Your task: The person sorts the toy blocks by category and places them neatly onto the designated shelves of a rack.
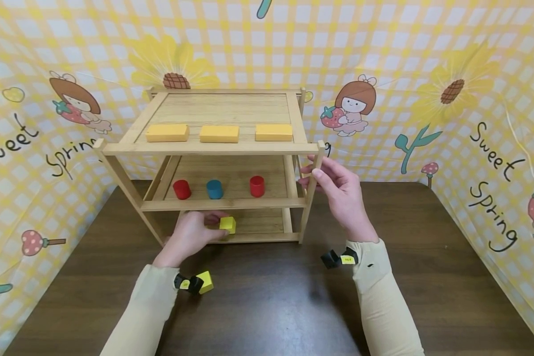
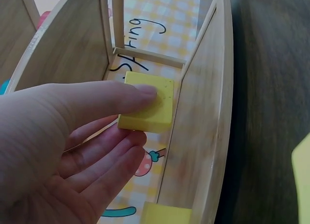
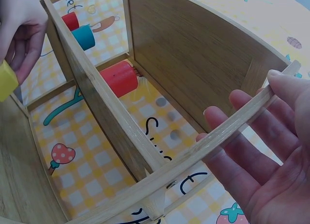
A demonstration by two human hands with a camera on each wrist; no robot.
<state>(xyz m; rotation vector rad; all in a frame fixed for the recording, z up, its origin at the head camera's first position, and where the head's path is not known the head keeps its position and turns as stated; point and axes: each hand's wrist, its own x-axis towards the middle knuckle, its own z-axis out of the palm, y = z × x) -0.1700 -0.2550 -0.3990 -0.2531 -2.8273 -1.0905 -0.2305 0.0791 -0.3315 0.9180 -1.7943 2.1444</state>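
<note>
My left hand [image 1: 191, 232] reaches into the lowest level of a wooden three-tier shelf [image 1: 224, 203]. Between thumb and fingers it pinches a yellow block [image 2: 157, 117], just over the bottom board; whether they touch is unclear. Another yellow block [image 2: 167, 214] sits on that board in the left wrist view, hidden by the hand in the head view. On the right, my right hand [image 1: 342, 193] holds the shelf's front post [image 3: 193, 151], thumb in front and fingers behind. A loose yellow block [image 1: 206, 282] lies on the table near the left wrist.
Three yellow-orange rectangular blocks [image 1: 219, 134] lie along the top board. Two red cylinders [image 1: 257, 186] and a blue cylinder [image 1: 214, 189] stand on the middle board. The dark wooden table [image 1: 267, 306] extends in front, with a checked cloth [image 1: 258, 49] behind.
</note>
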